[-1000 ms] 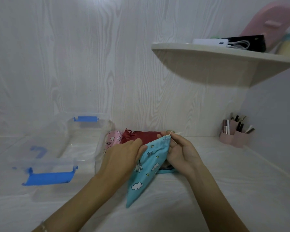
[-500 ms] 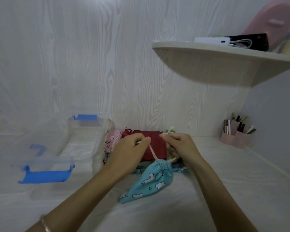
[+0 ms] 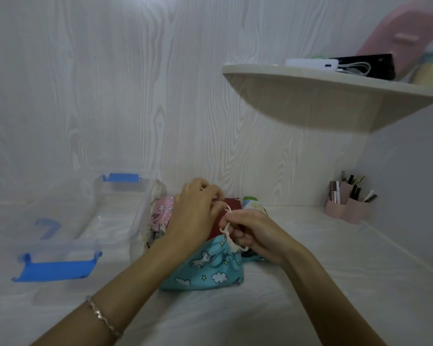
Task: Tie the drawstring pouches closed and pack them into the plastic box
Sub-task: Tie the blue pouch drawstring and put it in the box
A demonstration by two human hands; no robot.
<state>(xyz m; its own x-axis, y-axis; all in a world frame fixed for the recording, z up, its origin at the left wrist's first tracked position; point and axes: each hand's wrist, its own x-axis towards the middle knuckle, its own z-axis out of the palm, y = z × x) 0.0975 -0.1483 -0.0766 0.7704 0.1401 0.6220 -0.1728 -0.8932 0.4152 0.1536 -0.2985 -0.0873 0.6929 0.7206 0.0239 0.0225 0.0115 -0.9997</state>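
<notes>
l hand [image 3: 195, 216], r hand [image 3: 258, 236] (pouch cord [image 3: 227, 227])

Shelf [image 3: 310, 96]: pale, curved, on the far wall, upper right.
On shelf: white power bank [image 3: 310, 63], black box [image 3: 375, 68], pink board [image 3: 405, 31] leaning behind.
Pink holder [image 3: 345, 211]: far right, holding pens.

Pale woodgrain wall [image 3: 110, 96]; corner shelf [image 3: 310, 101]

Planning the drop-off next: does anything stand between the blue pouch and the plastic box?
Nothing fixed. The blue pouch lies right of the plastic box, whose top looks open. Only the left forearm crosses the gap; the pink pouch lies farther back against the box wall.
</notes>
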